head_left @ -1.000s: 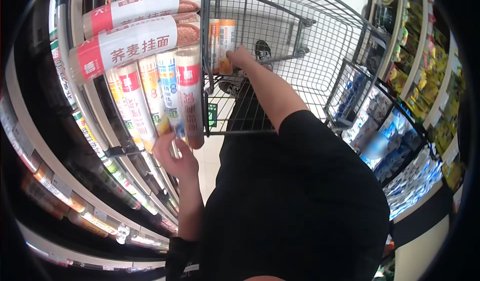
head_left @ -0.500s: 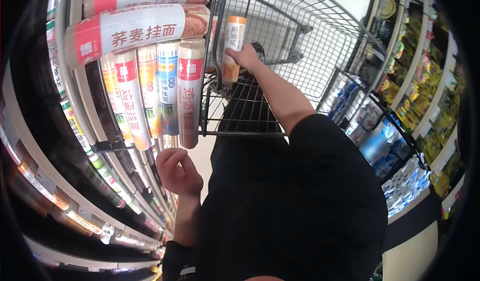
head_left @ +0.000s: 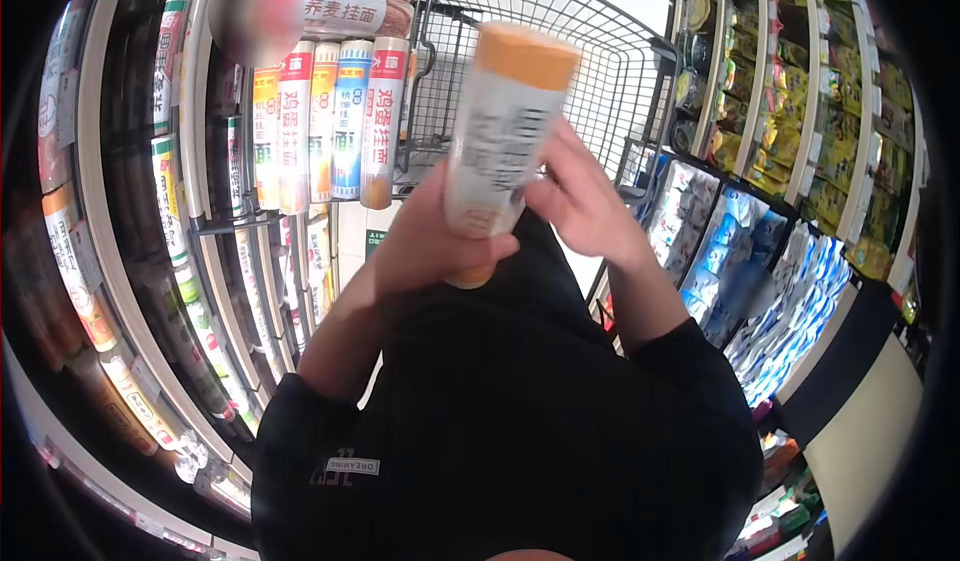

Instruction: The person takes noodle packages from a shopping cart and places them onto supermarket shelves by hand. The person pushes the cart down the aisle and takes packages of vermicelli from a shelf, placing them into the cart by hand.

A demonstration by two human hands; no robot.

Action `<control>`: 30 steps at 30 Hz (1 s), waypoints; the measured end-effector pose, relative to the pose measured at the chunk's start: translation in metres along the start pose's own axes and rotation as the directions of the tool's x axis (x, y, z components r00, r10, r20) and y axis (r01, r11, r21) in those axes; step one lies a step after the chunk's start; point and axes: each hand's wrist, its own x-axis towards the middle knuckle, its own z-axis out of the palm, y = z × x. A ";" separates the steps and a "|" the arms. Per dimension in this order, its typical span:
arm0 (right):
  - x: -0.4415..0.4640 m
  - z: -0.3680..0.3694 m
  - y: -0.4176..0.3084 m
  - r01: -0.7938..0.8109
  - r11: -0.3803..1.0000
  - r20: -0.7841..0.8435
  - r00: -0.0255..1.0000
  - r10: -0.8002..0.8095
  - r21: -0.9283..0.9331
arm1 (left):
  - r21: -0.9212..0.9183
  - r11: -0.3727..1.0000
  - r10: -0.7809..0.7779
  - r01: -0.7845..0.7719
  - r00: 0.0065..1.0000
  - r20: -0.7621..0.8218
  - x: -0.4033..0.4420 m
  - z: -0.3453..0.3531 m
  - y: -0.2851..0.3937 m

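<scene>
My left hand (head_left: 440,239) is wrapped round the lower part of a noodle pack (head_left: 505,136), its thumb across the front. The pack is a white cylinder with an orange top and dark lettering, held slightly tilted and a little blurred before my chest. Close at its right side is my right hand (head_left: 592,206), thumb and fingers apart; some fingertips are hidden behind the pack, so I cannot tell whether they touch it. Beyond the pack stands a wire shopping cart (head_left: 440,61).
Upright noodle packs (head_left: 352,121) line the shelf at left, with buckwheat noodle packs (head_left: 345,9) lying above them. More shelving (head_left: 180,291) runs down the left side. On the right are yellow snack bags (head_left: 785,111) and blue-and-white packets (head_left: 735,246).
The noodle pack has come from over the cart toward my chest. My left hand, formerly curled beside the shelf, now grips it; my right hand has drawn back with it and its hold has loosened.
</scene>
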 end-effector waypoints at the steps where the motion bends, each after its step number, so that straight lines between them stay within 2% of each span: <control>1: 0.006 -0.002 0.001 0.047 0.992 -0.057 0.997 -0.054 -0.118 | -0.040 0.997 -0.063 0.062 0.998 -0.020 -0.006 -0.007 -0.006; 3: 0.029 -0.006 0.057 -0.156 0.988 -0.059 0.986 0.157 0.011 | -0.124 0.976 -0.188 0.180 0.980 -0.060 -0.017 -0.025 -0.028; 5: 0.059 0.006 0.122 -0.440 0.886 -0.129 0.880 0.458 0.143 | -0.313 0.945 -0.137 0.098 0.985 -0.106 -0.039 -0.045 -0.055; 6: 0.073 0.013 0.156 -0.564 0.825 -0.112 0.819 0.563 0.023 | -0.397 0.916 -0.112 0.048 0.984 -0.139 -0.049 -0.054 -0.065; 7: 0.083 0.023 0.194 -0.668 0.737 -0.107 0.744 0.660 -0.099 | -0.327 0.945 -0.088 0.014 0.973 -0.212 -0.059 -0.059 -0.071; 8: 0.086 0.048 0.251 -0.644 0.712 -0.055 0.751 0.658 -0.281 | -0.322 0.947 -0.083 -0.007 0.961 -0.265 -0.071 -0.061 -0.074; 10: 0.105 0.090 0.314 -0.482 0.728 0.144 0.778 0.611 -0.487 | -0.339 0.938 -0.054 -0.067 0.940 -0.336 -0.085 -0.065 -0.089; 11: 0.114 0.116 0.326 -0.373 0.782 0.298 0.773 0.560 -0.499 | -0.369 0.924 -0.047 -0.096 0.932 -0.360 -0.093 -0.065 -0.097; 13: 0.147 0.166 0.364 -0.358 0.816 0.485 0.669 0.564 -0.454 | -0.368 0.926 -0.093 -0.081 0.897 -0.431 -0.098 -0.060 -0.104; 15: 0.183 0.206 0.391 -0.454 0.771 0.441 0.638 0.631 -0.446 | -0.424 0.897 -0.135 -0.121 0.840 -0.526 -0.094 -0.043 -0.105; 16: 0.193 0.236 0.419 -0.661 0.703 0.352 0.613 0.707 -0.262 | -0.412 0.904 -0.154 -0.113 0.812 -0.562 -0.091 -0.036 -0.107; 17: 0.199 0.271 0.457 -0.805 0.591 0.279 0.556 0.783 -0.057 | -0.419 0.902 -0.185 -0.099 0.789 -0.586 -0.092 -0.030 -0.110; 19: 0.259 0.296 0.501 -0.986 0.165 0.340 0.146 0.929 -0.029 | -0.421 0.901 -0.220 -0.104 0.728 -0.650 -0.095 -0.020 -0.117; 20: 0.258 0.304 0.483 -0.970 0.160 0.259 0.204 0.944 0.180 | -0.424 0.899 -0.234 -0.109 0.698 -0.677 -0.098 -0.016 -0.122; 22: 0.267 0.308 0.444 -0.885 0.200 0.178 0.297 0.938 0.420 | -0.438 0.894 -0.280 -0.091 0.649 -0.707 -0.108 -0.009 -0.134; 24: 0.275 0.317 0.439 -0.833 0.220 0.159 0.341 0.926 0.508 | -0.497 0.857 -0.332 -0.135 0.594 -0.733 -0.111 -0.001 -0.142; 27: 0.273 0.315 0.448 -0.766 0.221 0.170 0.394 0.903 0.603 | -0.500 0.846 -0.373 -0.187 0.462 -0.805 -0.115 0.009 -0.155; 30: 0.272 0.299 0.445 -0.733 0.212 0.231 0.452 0.861 0.646 | -0.517 0.831 -0.385 -0.208 0.457 -0.802 -0.121 0.010 -0.152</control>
